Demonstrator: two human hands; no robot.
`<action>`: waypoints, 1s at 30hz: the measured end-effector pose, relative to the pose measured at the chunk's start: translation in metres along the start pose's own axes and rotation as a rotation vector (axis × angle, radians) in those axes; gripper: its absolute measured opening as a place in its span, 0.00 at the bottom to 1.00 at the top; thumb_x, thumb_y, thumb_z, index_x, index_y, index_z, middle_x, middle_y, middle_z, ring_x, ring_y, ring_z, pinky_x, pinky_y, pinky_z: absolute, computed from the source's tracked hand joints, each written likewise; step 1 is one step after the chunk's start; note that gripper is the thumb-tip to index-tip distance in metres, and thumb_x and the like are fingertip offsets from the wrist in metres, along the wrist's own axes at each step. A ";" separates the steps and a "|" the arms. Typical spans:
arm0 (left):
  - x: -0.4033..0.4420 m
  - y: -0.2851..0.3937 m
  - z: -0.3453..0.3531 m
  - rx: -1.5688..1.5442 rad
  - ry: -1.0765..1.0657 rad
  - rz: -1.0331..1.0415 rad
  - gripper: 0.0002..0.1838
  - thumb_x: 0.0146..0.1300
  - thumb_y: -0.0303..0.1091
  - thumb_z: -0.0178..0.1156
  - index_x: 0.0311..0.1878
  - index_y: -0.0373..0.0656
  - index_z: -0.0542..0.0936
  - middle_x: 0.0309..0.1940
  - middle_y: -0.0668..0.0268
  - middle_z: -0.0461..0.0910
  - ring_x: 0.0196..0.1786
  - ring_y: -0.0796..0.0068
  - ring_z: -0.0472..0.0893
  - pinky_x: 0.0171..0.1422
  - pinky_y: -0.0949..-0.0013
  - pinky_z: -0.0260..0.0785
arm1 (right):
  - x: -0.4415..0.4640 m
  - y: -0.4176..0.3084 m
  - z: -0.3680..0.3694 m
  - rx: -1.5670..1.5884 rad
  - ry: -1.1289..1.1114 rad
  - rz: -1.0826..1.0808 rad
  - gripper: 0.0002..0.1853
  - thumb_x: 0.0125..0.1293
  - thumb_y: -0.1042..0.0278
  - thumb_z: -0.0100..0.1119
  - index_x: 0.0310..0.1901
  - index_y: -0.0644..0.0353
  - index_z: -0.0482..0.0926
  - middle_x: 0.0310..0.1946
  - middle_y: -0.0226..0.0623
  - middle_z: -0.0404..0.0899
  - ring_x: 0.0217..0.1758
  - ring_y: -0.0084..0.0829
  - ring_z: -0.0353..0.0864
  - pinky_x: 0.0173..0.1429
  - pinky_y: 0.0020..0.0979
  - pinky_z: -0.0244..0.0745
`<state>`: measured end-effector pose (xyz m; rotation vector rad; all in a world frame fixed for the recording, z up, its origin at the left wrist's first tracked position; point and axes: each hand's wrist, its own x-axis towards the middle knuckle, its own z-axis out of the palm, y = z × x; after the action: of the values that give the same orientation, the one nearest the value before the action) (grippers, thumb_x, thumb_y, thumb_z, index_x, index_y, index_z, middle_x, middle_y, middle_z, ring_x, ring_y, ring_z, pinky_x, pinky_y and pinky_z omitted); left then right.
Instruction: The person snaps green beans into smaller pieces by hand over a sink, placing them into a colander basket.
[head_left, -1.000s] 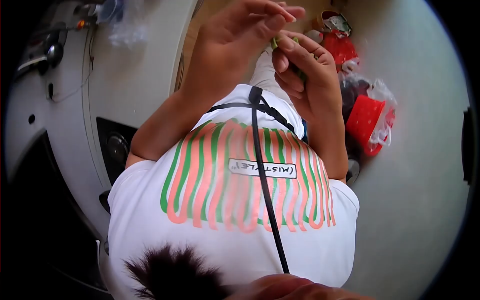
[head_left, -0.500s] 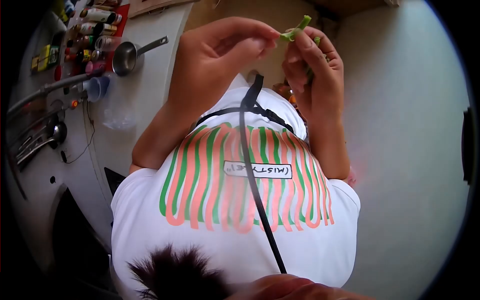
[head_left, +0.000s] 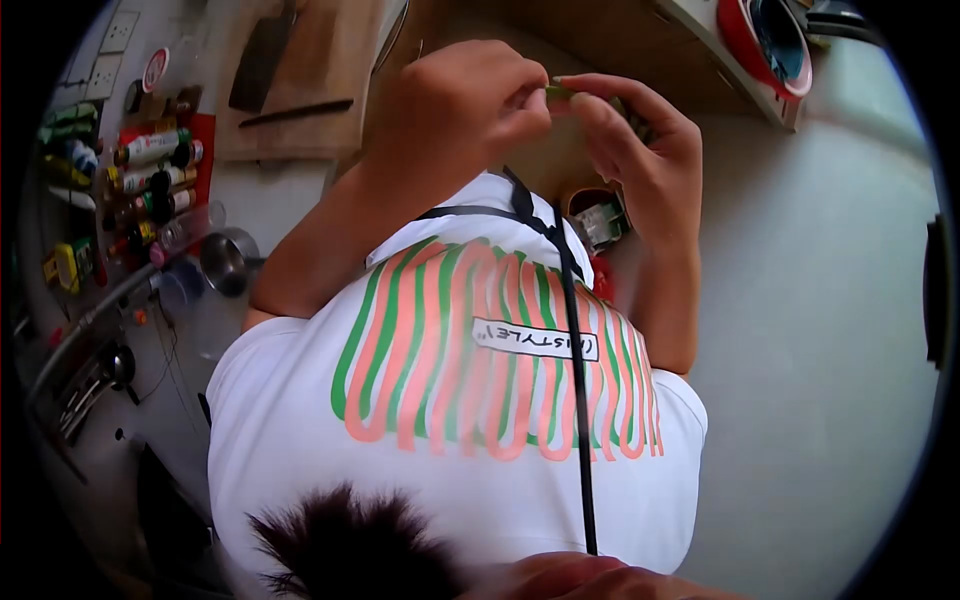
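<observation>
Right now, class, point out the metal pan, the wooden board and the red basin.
Metal pan (head_left: 228, 262): head view, on its round bowl.
Wooden board (head_left: 330, 75): head view, on a bare part of its top.
Red basin (head_left: 738, 45): head view, on its outer wall.

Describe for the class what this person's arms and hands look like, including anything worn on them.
The left hand and the right hand are bare, with no glove or watch visible. The forearms are uncovered too. The short sleeves look plain white. A thin black cord runs down the shirt front, not along either arm.
</observation>
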<state>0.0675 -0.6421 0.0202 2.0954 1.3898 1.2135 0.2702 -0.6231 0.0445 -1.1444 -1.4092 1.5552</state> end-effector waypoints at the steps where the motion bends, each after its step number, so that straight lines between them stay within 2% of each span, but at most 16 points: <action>1: 0.023 -0.010 0.002 0.094 0.003 0.099 0.06 0.57 0.21 0.68 0.39 0.36 0.84 0.33 0.59 0.84 0.34 0.64 0.85 0.38 0.68 0.78 | 0.023 -0.008 -0.008 -0.108 -0.007 -0.013 0.10 0.70 0.72 0.70 0.49 0.67 0.87 0.36 0.29 0.88 0.35 0.13 0.81 0.38 0.18 0.76; 2: 0.047 -0.023 0.003 0.126 0.019 0.158 0.07 0.56 0.21 0.69 0.39 0.36 0.84 0.33 0.59 0.84 0.34 0.62 0.84 0.38 0.66 0.78 | 0.048 -0.013 -0.014 -0.200 -0.013 -0.041 0.09 0.69 0.73 0.70 0.47 0.67 0.87 0.36 0.29 0.88 0.40 0.15 0.84 0.45 0.20 0.79; 7: 0.128 -0.069 0.012 0.215 -0.043 0.319 0.09 0.54 0.22 0.70 0.39 0.37 0.83 0.33 0.60 0.83 0.36 0.58 0.83 0.41 0.62 0.78 | 0.138 -0.013 -0.041 -0.486 -0.012 -0.204 0.09 0.67 0.73 0.70 0.46 0.65 0.87 0.30 0.38 0.87 0.30 0.20 0.82 0.36 0.23 0.77; 9: 0.156 -0.087 0.016 0.239 -0.074 0.293 0.09 0.53 0.23 0.71 0.38 0.37 0.83 0.33 0.60 0.83 0.37 0.58 0.83 0.40 0.62 0.78 | 0.169 -0.015 -0.046 -0.563 0.004 -0.288 0.07 0.66 0.73 0.70 0.44 0.64 0.87 0.29 0.39 0.85 0.25 0.25 0.80 0.32 0.26 0.75; 11: 0.179 -0.104 0.022 0.264 -0.066 0.257 0.09 0.52 0.23 0.71 0.38 0.38 0.83 0.33 0.60 0.83 0.37 0.57 0.83 0.40 0.62 0.78 | 0.200 -0.013 -0.049 -0.582 0.031 -0.383 0.06 0.65 0.75 0.71 0.42 0.63 0.86 0.30 0.38 0.85 0.24 0.28 0.80 0.31 0.26 0.76; 12: 0.190 -0.118 0.025 0.220 -0.031 0.228 0.07 0.56 0.24 0.70 0.38 0.37 0.84 0.32 0.62 0.83 0.34 0.64 0.83 0.38 0.66 0.77 | 0.216 -0.010 -0.050 -0.604 0.053 -0.457 0.06 0.64 0.75 0.71 0.41 0.63 0.86 0.31 0.38 0.85 0.25 0.29 0.81 0.31 0.26 0.76; 15: 0.228 -0.140 0.031 -0.221 -0.048 -0.251 0.04 0.62 0.25 0.67 0.40 0.37 0.86 0.31 0.65 0.84 0.33 0.74 0.82 0.37 0.70 0.75 | 0.271 0.002 -0.059 -0.644 0.107 -0.714 0.09 0.61 0.80 0.72 0.42 0.62 0.84 0.34 0.38 0.85 0.28 0.33 0.84 0.32 0.28 0.80; 16: 0.239 -0.150 0.035 -0.300 -0.030 -0.344 0.07 0.68 0.29 0.65 0.40 0.35 0.87 0.31 0.68 0.84 0.33 0.81 0.80 0.38 0.75 0.73 | 0.291 0.006 -0.062 -0.643 0.113 -0.777 0.10 0.61 0.81 0.72 0.43 0.62 0.84 0.35 0.38 0.85 0.29 0.33 0.85 0.32 0.28 0.80; 20: 0.297 -0.194 0.054 -0.899 -0.043 -0.763 0.12 0.72 0.33 0.61 0.41 0.32 0.85 0.31 0.65 0.82 0.32 0.81 0.77 0.41 0.75 0.71 | 0.365 0.017 -0.084 -0.593 0.174 -0.921 0.12 0.59 0.84 0.72 0.44 0.63 0.84 0.36 0.41 0.86 0.30 0.35 0.85 0.32 0.28 0.81; 23: 0.343 -0.216 0.068 -1.290 -0.070 -0.988 0.10 0.73 0.33 0.60 0.43 0.33 0.82 0.33 0.67 0.81 0.33 0.81 0.76 0.43 0.73 0.71 | 0.402 0.012 -0.106 -0.317 0.154 -0.553 0.08 0.65 0.82 0.69 0.45 0.66 0.83 0.35 0.37 0.86 0.32 0.24 0.84 0.37 0.22 0.78; 24: 0.356 -0.227 0.071 -1.376 -0.092 -1.008 0.09 0.74 0.33 0.59 0.43 0.36 0.80 0.35 0.68 0.79 0.35 0.81 0.75 0.45 0.71 0.71 | 0.411 0.013 -0.112 0.001 0.165 -0.268 0.06 0.70 0.78 0.66 0.46 0.66 0.83 0.35 0.33 0.86 0.31 0.17 0.80 0.36 0.18 0.72; 25: 0.369 -0.238 0.076 -1.365 -0.060 -1.033 0.09 0.74 0.33 0.59 0.43 0.36 0.80 0.36 0.68 0.79 0.36 0.81 0.76 0.45 0.72 0.72 | 0.426 0.011 -0.120 0.238 0.173 -0.147 0.06 0.74 0.74 0.64 0.48 0.65 0.82 0.34 0.29 0.84 0.27 0.14 0.75 0.30 0.18 0.65; 27: 0.390 -0.262 0.085 -1.344 0.016 -1.081 0.09 0.75 0.34 0.59 0.43 0.36 0.81 0.36 0.68 0.79 0.37 0.81 0.76 0.45 0.72 0.72 | 0.464 0.014 -0.145 0.544 0.223 -0.044 0.07 0.75 0.71 0.63 0.50 0.63 0.82 0.32 0.29 0.82 0.23 0.13 0.68 0.26 0.19 0.58; 28: 0.398 -0.272 0.089 -1.250 0.063 -1.088 0.10 0.77 0.35 0.58 0.44 0.37 0.81 0.36 0.68 0.80 0.37 0.81 0.77 0.46 0.73 0.73 | 0.483 0.019 -0.163 0.574 0.286 -0.020 0.07 0.76 0.69 0.62 0.49 0.63 0.81 0.32 0.29 0.81 0.20 0.13 0.65 0.24 0.21 0.57; 30: 0.405 -0.295 0.094 -1.032 0.120 -1.057 0.11 0.77 0.35 0.58 0.44 0.37 0.82 0.36 0.68 0.80 0.37 0.81 0.77 0.47 0.73 0.74 | 0.515 0.031 -0.205 0.663 0.382 -0.072 0.07 0.76 0.70 0.61 0.50 0.62 0.80 0.33 0.32 0.81 0.21 0.16 0.66 0.24 0.21 0.58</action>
<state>0.0356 -0.1378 -0.0461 0.4627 1.1919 1.1401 0.2926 -0.0780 -0.0565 -0.8963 -0.6001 1.4851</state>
